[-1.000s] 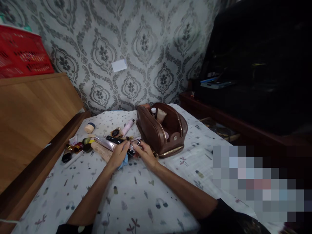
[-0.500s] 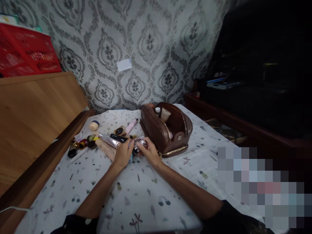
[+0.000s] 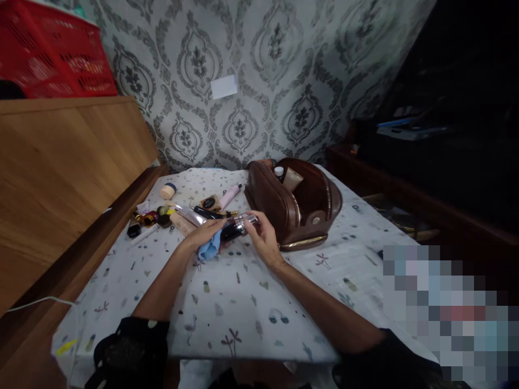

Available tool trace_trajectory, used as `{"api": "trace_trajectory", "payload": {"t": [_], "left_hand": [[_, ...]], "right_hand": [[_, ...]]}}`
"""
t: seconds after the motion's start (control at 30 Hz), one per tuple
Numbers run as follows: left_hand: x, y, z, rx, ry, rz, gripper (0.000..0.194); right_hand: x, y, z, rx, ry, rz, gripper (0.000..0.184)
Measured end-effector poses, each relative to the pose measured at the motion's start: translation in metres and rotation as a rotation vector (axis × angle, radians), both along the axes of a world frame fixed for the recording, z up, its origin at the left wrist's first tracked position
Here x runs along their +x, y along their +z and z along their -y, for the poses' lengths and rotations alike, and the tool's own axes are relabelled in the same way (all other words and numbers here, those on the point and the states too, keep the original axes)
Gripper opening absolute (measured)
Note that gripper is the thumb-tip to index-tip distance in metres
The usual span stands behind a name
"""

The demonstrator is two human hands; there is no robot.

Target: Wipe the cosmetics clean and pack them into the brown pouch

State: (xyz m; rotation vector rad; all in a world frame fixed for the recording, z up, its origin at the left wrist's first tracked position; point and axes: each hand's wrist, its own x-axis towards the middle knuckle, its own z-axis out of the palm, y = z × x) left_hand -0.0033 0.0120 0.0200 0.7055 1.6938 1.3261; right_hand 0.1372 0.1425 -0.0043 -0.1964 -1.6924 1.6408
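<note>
Between my hands is a black bottle [image 3: 232, 231] with a shiny silver cap, tilted so the cap points right. My right hand [image 3: 264, 240] is closed around the silver end. At the other end, my left hand [image 3: 206, 233] presses a crumpled light-blue cloth [image 3: 210, 247] against the bottle; its fingers are partly hidden behind it. Just right of my hands stands a brown leather bag [image 3: 270, 189], unzipped, with a white-capped bottle [image 3: 279, 172] and a beige tube [image 3: 292, 179] inside. Beyond my left hand lie a silvery-pink tube [image 3: 190, 215] and a black tube [image 3: 207, 212].
More cosmetics lie to the left: a beige jar with a dark lid [image 3: 167, 190], a pink tube [image 3: 231, 196], a white stick [image 3: 145, 235] and several small bottles. A wooden board [image 3: 81, 146] borders the left side. A red basket [image 3: 52, 51] sits on top of it.
The bottle is now raised and shows more clearly between my hands, with the blue cloth in plainer sight. My right hand has shifted onto its silver end. The camera view has turned slightly.
</note>
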Motion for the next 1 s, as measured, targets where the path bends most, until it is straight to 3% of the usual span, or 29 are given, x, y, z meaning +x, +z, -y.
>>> {"api": "trace_trajectory", "payload": {"t": [0.23,0.37,0.5,0.67,0.77,0.87,1.0], "left_hand": [[0.003,-0.004,-0.011,0.226,0.237,-0.017,0.058],[-0.001,-0.008,-0.013,0.312,0.3,-0.106,0.049],[0.002,-0.016,-0.016,0.342,0.3,-0.192,0.046],[0.023,-0.024,-0.025,0.328,0.391,-0.29,0.04],[0.031,-0.02,-0.025,0.291,0.279,-0.463,0.032],[0.028,-0.012,-0.02,0.285,0.226,-0.613,0.03],[0.017,-0.007,-0.016,0.295,0.387,-0.503,0.04]], "right_hand": [[-0.005,-0.005,-0.003,-0.055,-0.028,-0.005,0.045],[-0.007,-0.008,-0.003,-0.089,-0.009,0.013,0.05],[-0.008,-0.009,0.0,-0.113,-0.015,0.027,0.049],[-0.013,-0.014,0.002,-0.186,0.079,0.036,0.05],[-0.015,-0.015,0.001,-0.313,0.088,0.035,0.052],[-0.013,-0.014,0.0,-0.306,0.115,0.014,0.05],[-0.009,-0.01,0.003,-0.201,0.155,0.04,0.052]]}}
